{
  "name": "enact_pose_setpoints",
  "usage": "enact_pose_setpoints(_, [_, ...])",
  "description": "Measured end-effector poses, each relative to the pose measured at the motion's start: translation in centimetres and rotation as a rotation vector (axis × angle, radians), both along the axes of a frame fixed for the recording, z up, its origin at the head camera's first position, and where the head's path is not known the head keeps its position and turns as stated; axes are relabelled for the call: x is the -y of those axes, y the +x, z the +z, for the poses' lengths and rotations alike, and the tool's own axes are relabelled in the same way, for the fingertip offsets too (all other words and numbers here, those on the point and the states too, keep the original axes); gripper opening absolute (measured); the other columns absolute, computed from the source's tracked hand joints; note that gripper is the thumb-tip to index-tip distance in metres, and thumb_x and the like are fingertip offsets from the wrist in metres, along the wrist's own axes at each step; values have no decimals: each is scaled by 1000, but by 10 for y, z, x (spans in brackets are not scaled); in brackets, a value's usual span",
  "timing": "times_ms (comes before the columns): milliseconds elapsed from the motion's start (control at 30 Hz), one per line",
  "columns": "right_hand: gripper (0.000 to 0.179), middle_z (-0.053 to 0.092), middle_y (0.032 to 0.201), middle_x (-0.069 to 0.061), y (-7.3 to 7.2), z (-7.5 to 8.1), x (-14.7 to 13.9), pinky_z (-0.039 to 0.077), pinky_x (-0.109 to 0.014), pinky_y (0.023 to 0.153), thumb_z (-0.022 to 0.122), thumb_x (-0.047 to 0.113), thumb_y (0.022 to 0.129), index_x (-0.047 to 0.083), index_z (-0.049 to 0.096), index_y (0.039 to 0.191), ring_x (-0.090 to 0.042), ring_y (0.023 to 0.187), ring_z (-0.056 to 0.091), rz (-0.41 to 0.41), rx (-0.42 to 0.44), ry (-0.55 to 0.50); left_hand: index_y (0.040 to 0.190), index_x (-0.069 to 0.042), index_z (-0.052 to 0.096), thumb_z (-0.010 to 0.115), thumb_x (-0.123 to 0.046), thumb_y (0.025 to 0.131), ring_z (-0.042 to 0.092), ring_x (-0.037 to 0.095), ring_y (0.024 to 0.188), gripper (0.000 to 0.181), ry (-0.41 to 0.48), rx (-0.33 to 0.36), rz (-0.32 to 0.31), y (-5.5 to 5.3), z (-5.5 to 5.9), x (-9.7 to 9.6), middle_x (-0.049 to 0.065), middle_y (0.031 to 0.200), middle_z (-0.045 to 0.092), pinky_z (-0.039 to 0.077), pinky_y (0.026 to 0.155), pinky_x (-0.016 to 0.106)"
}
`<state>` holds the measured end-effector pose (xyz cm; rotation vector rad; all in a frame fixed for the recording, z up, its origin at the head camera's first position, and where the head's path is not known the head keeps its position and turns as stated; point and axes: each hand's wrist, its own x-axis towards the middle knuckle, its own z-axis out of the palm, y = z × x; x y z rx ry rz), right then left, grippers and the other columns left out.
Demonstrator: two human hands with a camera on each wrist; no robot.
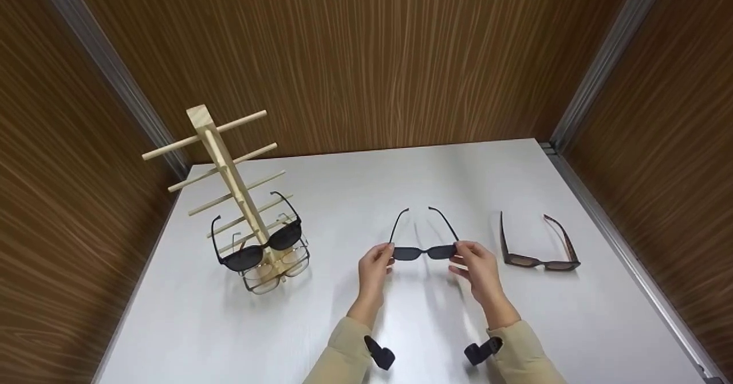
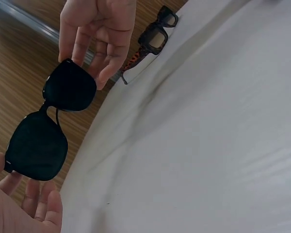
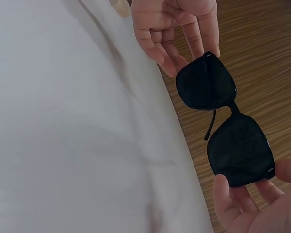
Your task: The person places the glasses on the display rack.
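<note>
Both hands hold one pair of black sunglasses (image 1: 424, 253) above the white table, its temples unfolded and pointing away from the person. My left hand (image 1: 374, 269) pinches the left outer corner of the frame between thumb and fingers. At the opposite corner, my right hand (image 1: 479, 269) pinches in the same way. The dark lenses (image 2: 38, 145) face the wrists in the left wrist view. In the right wrist view the sunglasses (image 3: 240, 145) show a hand at each end, and part of one temple hangs behind the bridge.
A wooden eyewear stand (image 1: 229, 172) with several crossbars stands at the left. Black sunglasses (image 1: 263, 246) and clear-lens glasses (image 1: 266, 284) hang low on it. Tortoiseshell sunglasses (image 1: 541, 262) lie unfolded at the right of the table (image 1: 320, 338). Wood-grain panels (image 1: 366, 58) enclose the back and sides.
</note>
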<state>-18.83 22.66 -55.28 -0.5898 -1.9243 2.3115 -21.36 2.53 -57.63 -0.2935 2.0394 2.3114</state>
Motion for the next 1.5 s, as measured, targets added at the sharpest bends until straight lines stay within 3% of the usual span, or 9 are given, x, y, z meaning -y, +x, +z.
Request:
enact_pose_setpoints(100, [25, 60, 94, -14, 3, 2, 2, 55, -37, 73, 57, 14, 93, -7, 56, 107, -31, 90, 61, 7, -7, 17, 106, -3, 66, 64, -31, 88, 60, 26, 84, 33, 5, -18, 7, 3, 1, 3, 6, 89, 64, 50, 75, 38])
enact_pose_setpoints(167, [26, 61, 94, -13, 5, 3, 4, 55, -37, 73, 57, 14, 93, -7, 56, 108, -29, 89, 61, 12, -10, 20, 105, -1, 66, 63, -28, 89, 60, 30, 86, 32, 17, -23, 4, 10, 11, 6, 11, 90, 64, 50, 77, 41])
enact_pose_setpoints(300, [26, 61, 94, -14, 8, 8, 6, 55, -36, 73, 58, 14, 92, -8, 56, 107, -26, 86, 62, 20, -22, -9, 103, -3, 66, 63, -27, 89, 60, 29, 85, 28, 35, -27, 7, 16, 18, 10, 11, 89, 65, 50, 76, 39])
enact_pose_setpoints(400, [24, 61, 96, -15, 10, 13, 7, 54, -38, 76, 58, 13, 92, -7, 57, 107, -28, 89, 61, 31, -34, -43, 103, -4, 67, 65, -31, 88, 61, 24, 84, 31, 30, -28, 16, 15, 15, 13, 5, 87, 65, 50, 73, 33])
enact_pose_setpoints(667, [33, 60, 102, -17, 13, 26, 13, 53, -38, 81, 59, 14, 92, -10, 55, 114, -31, 95, 61, 96, -70, -72, 106, -2, 66, 66, -30, 87, 60, 30, 92, 34, 63, -46, 21, 22, 32, 26, 10, 93, 65, 50, 79, 39])
enact_pose_setpoints(867, [36, 60, 103, -18, 15, 33, 17, 52, -38, 81, 62, 17, 91, -10, 56, 113, -32, 96, 60, 139, -94, -61, 104, -3, 67, 67, -29, 86, 61, 25, 88, 32, 53, -65, 28, 26, 42, 35, 9, 92, 65, 51, 78, 38])
enact_pose_setpoints(1067, [38, 60, 103, -19, 16, 38, 20, 52, -39, 81, 60, 16, 91, -13, 53, 114, -32, 96, 60, 156, -119, -71, 104, 0, 66, 67, -30, 86, 62, 22, 85, 35, 37, -94, 28, 29, 46, 41, 8, 90, 65, 52, 75, 34])
enact_pose_setpoints(1500, [29, 59, 102, -19, 16, 45, 30, 52, -41, 80, 61, 14, 91, -9, 59, 108, -34, 95, 59, 156, -167, -75, 103, -5, 68, 68, -30, 85, 62, 21, 85, 31, 24, -99, 35, 36, 57, 52, 8, 91, 65, 52, 74, 33])
